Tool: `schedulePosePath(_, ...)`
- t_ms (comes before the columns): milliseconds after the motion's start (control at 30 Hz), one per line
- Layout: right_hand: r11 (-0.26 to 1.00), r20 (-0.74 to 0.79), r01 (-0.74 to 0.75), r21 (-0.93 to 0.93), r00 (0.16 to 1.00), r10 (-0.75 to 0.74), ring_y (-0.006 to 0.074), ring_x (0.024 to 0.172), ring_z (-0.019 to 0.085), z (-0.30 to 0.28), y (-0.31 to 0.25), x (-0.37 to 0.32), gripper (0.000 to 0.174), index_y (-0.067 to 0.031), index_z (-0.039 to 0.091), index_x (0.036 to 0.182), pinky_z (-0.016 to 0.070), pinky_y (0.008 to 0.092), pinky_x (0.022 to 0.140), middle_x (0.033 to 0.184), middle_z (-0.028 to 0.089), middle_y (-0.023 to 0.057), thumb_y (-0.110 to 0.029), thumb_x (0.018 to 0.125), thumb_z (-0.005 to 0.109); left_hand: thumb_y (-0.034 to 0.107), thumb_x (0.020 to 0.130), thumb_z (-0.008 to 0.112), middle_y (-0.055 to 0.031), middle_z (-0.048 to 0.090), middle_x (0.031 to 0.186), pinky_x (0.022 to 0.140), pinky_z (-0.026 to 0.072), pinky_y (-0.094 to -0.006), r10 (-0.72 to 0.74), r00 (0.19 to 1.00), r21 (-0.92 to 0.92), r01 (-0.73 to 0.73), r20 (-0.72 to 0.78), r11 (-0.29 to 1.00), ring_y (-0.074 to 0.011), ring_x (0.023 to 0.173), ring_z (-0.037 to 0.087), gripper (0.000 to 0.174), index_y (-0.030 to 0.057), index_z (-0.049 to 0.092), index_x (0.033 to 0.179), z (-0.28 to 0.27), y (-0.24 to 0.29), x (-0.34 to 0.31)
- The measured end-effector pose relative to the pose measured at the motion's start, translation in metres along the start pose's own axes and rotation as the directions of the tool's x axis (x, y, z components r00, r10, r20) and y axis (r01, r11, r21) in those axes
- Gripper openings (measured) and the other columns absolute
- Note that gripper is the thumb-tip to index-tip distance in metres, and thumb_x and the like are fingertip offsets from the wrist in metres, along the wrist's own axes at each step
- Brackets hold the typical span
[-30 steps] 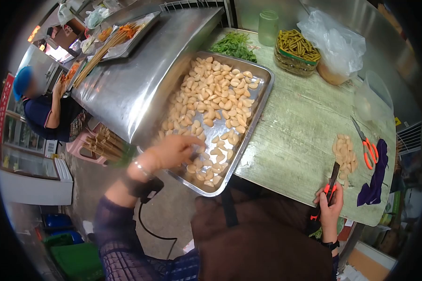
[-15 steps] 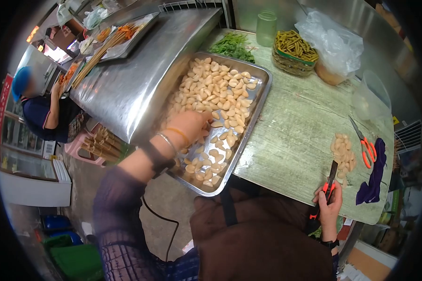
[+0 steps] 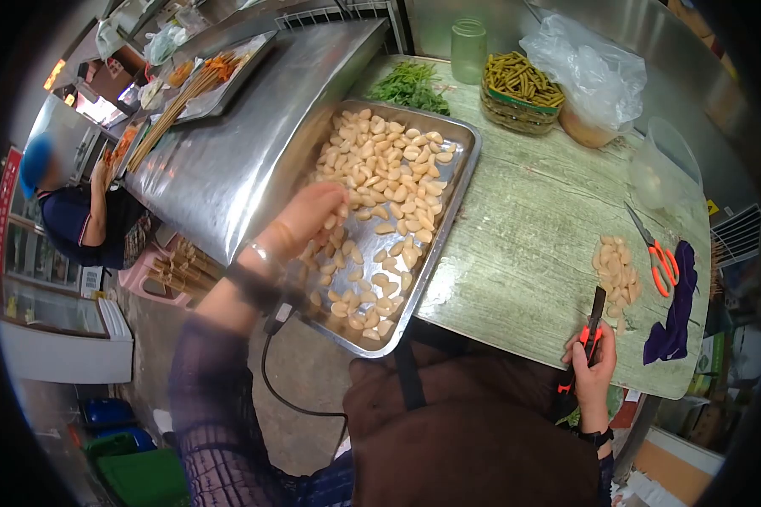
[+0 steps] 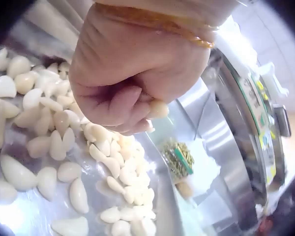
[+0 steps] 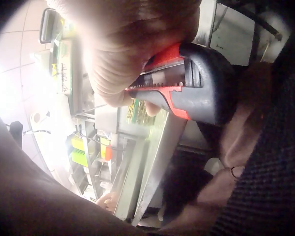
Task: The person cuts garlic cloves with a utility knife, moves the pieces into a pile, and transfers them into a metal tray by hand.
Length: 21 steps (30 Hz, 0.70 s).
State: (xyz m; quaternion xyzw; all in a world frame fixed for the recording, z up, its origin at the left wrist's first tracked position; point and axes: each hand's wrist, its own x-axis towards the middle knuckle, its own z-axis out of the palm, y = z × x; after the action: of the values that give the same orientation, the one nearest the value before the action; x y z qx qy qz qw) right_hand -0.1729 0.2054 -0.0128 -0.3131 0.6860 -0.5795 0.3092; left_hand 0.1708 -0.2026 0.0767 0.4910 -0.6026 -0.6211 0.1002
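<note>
My left hand (image 3: pixel 303 221) is over the left side of a metal tray (image 3: pixel 435 291) of peeled garlic cloves (image 3: pixel 389 160). Its fingers are curled in, and in the left wrist view a garlic clove (image 4: pixel 159 109) pokes out between them. More of what it holds is hidden in the palm. At the table's front edge, my right hand (image 3: pixel 598 365) grips a red and black utility knife (image 3: pixel 591 336), dark blade pointing away from me. Close beyond the blade lies a small pile of garlic cloves (image 3: pixel 615 269). The knife's handle (image 5: pixel 206 88) fills the right wrist view's middle.
Orange-handled scissors (image 3: pixel 662 269) and a purple cloth strip (image 3: pixel 676 313) lie right of the small pile. Along the back stand green herbs (image 3: pixel 410 87), a jar (image 3: pixel 468 51), a tub of green pieces (image 3: pixel 520 97) and a plastic bag (image 3: pixel 596 63). Another person (image 3: pixel 68 198) works at far left.
My left hand has gone from the near part of the tray up among the cloves, then back left with fingers closed round a clove. The right hand keeps its place with the knife.
</note>
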Motion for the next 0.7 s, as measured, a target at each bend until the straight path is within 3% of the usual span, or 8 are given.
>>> schedulePosePath(100, 1.0, -0.005, -0.007, -0.004, 1.0, 0.007, 0.0125, 0.077, 0.063, 0.0, -0.001, -0.001, 0.052, 0.0016, 0.044, 0.146, 0.0541, 0.0281, 0.072, 0.095, 0.066, 0.0089, -0.002, 0.098, 0.064, 0.025, 0.105, 0.058, -0.0032, 0.063, 0.074, 0.056, 0.0476, -0.0327, 0.461, 0.887, 0.675, -0.351, 0.018, 0.649, -0.0137, 0.064, 0.06, 0.016, 0.0091, 0.062, 0.105, 0.02, -0.017, 0.029)
schedulePosePath(233, 1.0, -0.003, -0.009, -0.002, 1.0, 0.009, 0.0126, 0.077, 0.064, 0.0, -0.001, -0.001, 0.051, 0.0017, 0.044, 0.146, 0.0542, 0.0281, 0.072, 0.095, 0.066, 0.0087, -0.003, 0.098, 0.064, 0.025, 0.099, 0.065, -0.0143, 0.072, 0.078, 0.072, 0.0563, -0.0425, 0.319, 0.939, 0.976, -0.175, 0.126, 0.128, -0.0331, 0.077, 0.072, 0.019, 0.01, 0.067, 0.111, 0.06, 0.001, 0.033)
schedulePosePath(367, 1.0, -0.006, 0.001, -0.011, 1.0, -0.001, 0.0128, 0.077, 0.064, -0.001, 0.002, -0.002, 0.051, 0.0016, 0.044, 0.145, 0.0545, 0.0283, 0.073, 0.095, 0.066, 0.0087, -0.002, 0.098, 0.064, 0.028, 0.101, 0.064, -0.0169, 0.073, 0.085, 0.073, 0.056, -0.0462, 0.376, 0.918, 0.893, -0.268, 0.124, 0.36, -0.0331, 0.079, 0.073, 0.025, 0.006, 0.065, 0.113, 0.045, -0.007, 0.036)
schedulePosePath(400, 1.0, -0.005, 0.006, -0.009, 1.0, -0.006, 0.0128, 0.077, 0.064, -0.001, 0.002, -0.002, 0.051, 0.0016, 0.044, 0.145, 0.0545, 0.0284, 0.073, 0.095, 0.066, 0.0087, -0.002, 0.098, 0.064, 0.029, 0.105, 0.06, -0.0102, 0.069, 0.082, 0.061, 0.0555, -0.0392, 0.407, 0.903, 0.7, -0.382, 0.141, 0.603, -0.0216, 0.071, 0.068, 0.025, 0.0063, 0.063, 0.115, 0.029, -0.013, 0.038)
schedulePosePath(467, 1.0, -0.003, 0.011, -0.004, 1.0, -0.011, 0.0129, 0.077, 0.064, 0.0, 0.003, -0.002, 0.051, 0.0017, 0.044, 0.145, 0.0547, 0.0284, 0.072, 0.095, 0.066, 0.0088, -0.002, 0.098, 0.064, 0.029, 0.107, 0.058, -0.0061, 0.066, 0.085, 0.052, 0.0512, -0.0284, 0.219, 0.961, -0.011, -0.22, 0.167, 0.975, -0.0133, 0.068, 0.062, 0.024, 0.0078, 0.063, 0.116, -0.006, -0.009, 0.028)
schedulePosePath(500, 1.0, -0.003, 0.009, -0.003, 1.0, -0.009, 0.013, 0.077, 0.064, 0.0, 0.003, -0.003, 0.051, 0.0017, 0.044, 0.145, 0.0547, 0.0285, 0.072, 0.095, 0.066, 0.0089, -0.002, 0.098, 0.064, 0.029, 0.108, 0.057, -0.004, 0.065, 0.087, 0.048, 0.049, -0.0231, 0.14, 0.963, -0.389, -0.041, 0.23, 0.92, -0.0091, 0.067, 0.059, 0.023, 0.0085, 0.062, 0.117, -0.013, -0.004, 0.021)
schedulePosePath(567, 1.0, -0.003, 0.01, -0.002, 1.0, -0.01, 0.013, 0.077, 0.064, 0.0, 0.002, -0.002, 0.051, 0.0018, 0.044, 0.145, 0.0548, 0.0286, 0.072, 0.095, 0.066, 0.009, -0.002, 0.098, 0.064, 0.03, 0.109, 0.056, -0.0037, 0.063, 0.093, 0.045, 0.0419, -0.0157, 0.149, 0.967, -0.574, -0.003, 0.207, 0.819, -0.0055, 0.065, 0.055, 0.021, 0.0096, 0.061, 0.116, -0.01, 0.001, 0.002)
schedulePosePath(700, 1.0, 0.003, 0.014, -0.003, 1.0, -0.014, 0.013, 0.077, 0.064, 0.0, 0.0, -0.001, 0.051, 0.002, 0.044, 0.145, 0.0548, 0.0285, 0.072, 0.095, 0.066, 0.0093, -0.003, 0.099, 0.064, 0.029, 0.11, 0.057, -0.0071, 0.062, 0.102, 0.041, 0.0369, -0.0125, 0.144, 0.975, -0.627, -0.006, 0.17, 0.779, -0.0036, 0.062, 0.052, 0.02, 0.0099, 0.059, 0.115, -0.001, 0.002, -0.002)
